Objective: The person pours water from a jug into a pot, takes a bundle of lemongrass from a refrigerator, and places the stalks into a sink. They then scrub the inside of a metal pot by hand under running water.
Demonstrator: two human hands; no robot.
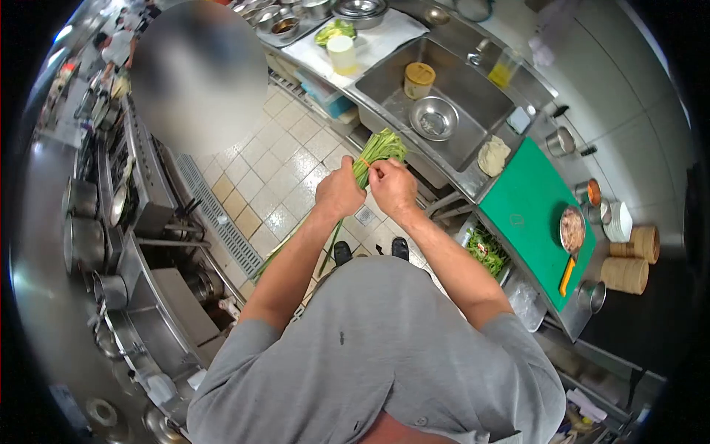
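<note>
bowl (434, 118) in sink (473, 85), board (529, 211) right

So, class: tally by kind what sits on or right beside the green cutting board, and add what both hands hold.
Bundle of green stalks, held in left hand and right hand: 1
Green cutting board: 1
Bamboo steamers: 2
Orange-handled pan: 1
Total: 5

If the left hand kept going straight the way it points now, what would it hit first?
The left hand points up and right in the picture, and already grips the bundle of green stalks. Past that, the line runs toward the sink holding a steel bowl. The sink's near rim probably comes first, though depth is unclear.
</note>
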